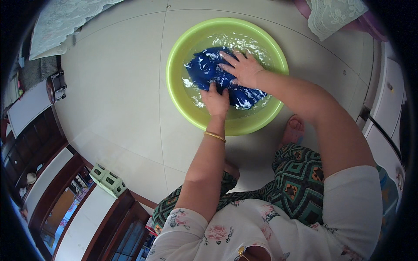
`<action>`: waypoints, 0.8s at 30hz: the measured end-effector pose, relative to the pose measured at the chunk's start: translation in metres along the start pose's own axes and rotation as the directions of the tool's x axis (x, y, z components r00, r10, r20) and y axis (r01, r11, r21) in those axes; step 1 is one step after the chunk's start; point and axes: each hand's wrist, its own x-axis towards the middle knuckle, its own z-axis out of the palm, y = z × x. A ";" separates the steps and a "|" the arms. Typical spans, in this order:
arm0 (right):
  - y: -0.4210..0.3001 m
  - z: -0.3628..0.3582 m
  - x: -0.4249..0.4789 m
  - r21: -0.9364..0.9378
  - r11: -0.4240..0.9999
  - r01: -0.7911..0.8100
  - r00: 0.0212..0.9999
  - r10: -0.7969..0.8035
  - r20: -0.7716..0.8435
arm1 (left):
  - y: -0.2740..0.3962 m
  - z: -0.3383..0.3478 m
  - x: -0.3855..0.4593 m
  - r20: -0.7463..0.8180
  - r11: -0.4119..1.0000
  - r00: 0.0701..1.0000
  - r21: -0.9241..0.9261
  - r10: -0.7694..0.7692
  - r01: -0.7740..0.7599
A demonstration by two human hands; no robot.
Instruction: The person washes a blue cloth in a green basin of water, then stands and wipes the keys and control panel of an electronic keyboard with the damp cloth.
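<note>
A round lime-green plastic basin (178,107) of water stands on the floor in front of me. Blue cloth (200,70) lies spread and rumpled in the water, partly under the surface. My right hand (246,70) rests on the cloth with its fingers spread, over the right part of the basin. On the near side, my left hand (216,101) touches the cloth's lower edge, thumb and fingers apart. A gold-coloured bangle (215,136) circles the left wrist. Glare on the rippling water hides parts of the cloth.
Pale floor tiles (114,98) surround the basin. My sandalled foot (293,130) is close to its lower right rim. Dark wood furniture (120,225) with a pale green crate-like holder (107,179) stands at left. White cabinets (387,94) line the right; lace covers (336,14) hang at the top corners.
</note>
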 end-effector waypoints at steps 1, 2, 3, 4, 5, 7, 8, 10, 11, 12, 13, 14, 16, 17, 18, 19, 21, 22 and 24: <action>0.001 -0.003 0.000 0.046 0.999 0.002 1.000 -0.003 0.027 | -0.007 0.001 0.003 -0.034 0.999 0.999 -0.039 0.011 -0.013; 0.002 -0.004 -0.001 0.113 0.993 0.016 0.993 -0.003 -0.115 | -0.015 0.002 0.005 -0.045 0.985 0.998 -0.168 -0.050 0.042; 0.002 -0.001 0.000 0.259 0.964 -0.059 0.969 0.118 -0.218 | -0.012 0.002 0.004 -0.085 0.889 0.984 -0.446 -0.154 0.100; 0.001 0.001 0.004 0.405 0.907 -0.114 0.922 0.249 -0.298 | -0.009 0.003 0.003 -0.093 0.714 0.960 -0.688 -0.264 0.130; 0.001 0.003 0.008 0.546 0.825 -0.145 0.854 0.383 -0.352 | -0.006 0.002 0.002 -0.068 0.477 0.926 -0.870 -0.370 0.127; 0.006 0.003 0.012 0.616 0.726 -0.305 0.782 0.560 -0.273 | -0.005 0.000 0.004 0.153 0.186 0.849 -0.942 -0.506 0.281; 0.010 0.002 0.015 0.646 0.659 -0.387 0.793 0.594 -0.131 | -0.005 -0.001 0.005 0.272 0.028 0.794 -0.940 -0.544 0.341; 0.016 -0.001 0.025 0.687 0.542 -0.484 0.818 0.558 0.136 | -0.009 -0.001 0.007 0.519 -0.277 0.784 -0.852 -0.340 0.444; 0.014 0.001 0.028 0.754 0.468 -0.460 0.844 0.494 0.208 | -0.008 0.001 0.009 0.564 -0.291 0.778 -0.821 -0.276 0.492; 0.011 0.012 0.031 0.810 0.382 -0.444 0.864 0.421 0.275 | 0.000 0.001 0.011 0.610 -0.301 0.764 -0.784 -0.210 0.543; 0.007 0.017 0.033 0.854 0.289 -0.433 0.880 0.342 0.330 | 0.007 0.000 0.012 0.653 -0.308 0.744 -0.743 -0.140 0.594; 0.001 0.023 0.032 0.900 0.147 -0.410 0.894 0.260 0.365 | 0.014 -0.003 0.012 0.676 -0.274 0.728 -0.726 -0.117 0.630; -0.017 0.017 0.030 0.897 0.259 -0.358 0.924 0.236 0.301 | 0.019 -0.007 0.013 0.663 -0.322 0.737 -0.732 -0.133 0.600; -0.021 0.013 0.028 0.868 0.375 -0.326 0.942 0.206 0.265 | 0.021 -0.008 0.014 0.656 -0.345 0.741 -0.734 -0.141 0.585; -0.022 0.007 0.023 0.858 0.419 -0.299 0.954 0.156 0.256 | 0.027 -0.015 0.015 0.682 -0.326 0.719 -0.716 -0.135 0.617; -0.026 0.001 0.022 0.762 0.584 -0.282 0.959 0.163 0.230 | 0.025 -0.015 0.015 0.684 -0.348 0.721 -0.707 -0.114 0.616; -0.035 -0.004 0.015 0.717 0.650 -0.252 0.967 0.203 0.156 | 0.024 -0.016 0.015 0.686 -0.391 0.724 -0.687 -0.071 0.612; -0.039 -0.006 0.012 0.731 0.652 -0.203 0.978 0.166 0.123 | 0.029 -0.023 0.013 0.712 -0.428 0.699 -0.651 -0.060 0.627; -0.043 -0.010 0.008 0.761 0.644 -0.077 0.996 0.090 0.025 | 0.026 -0.019 0.013 0.708 -0.416 0.706 -0.648 -0.019 0.638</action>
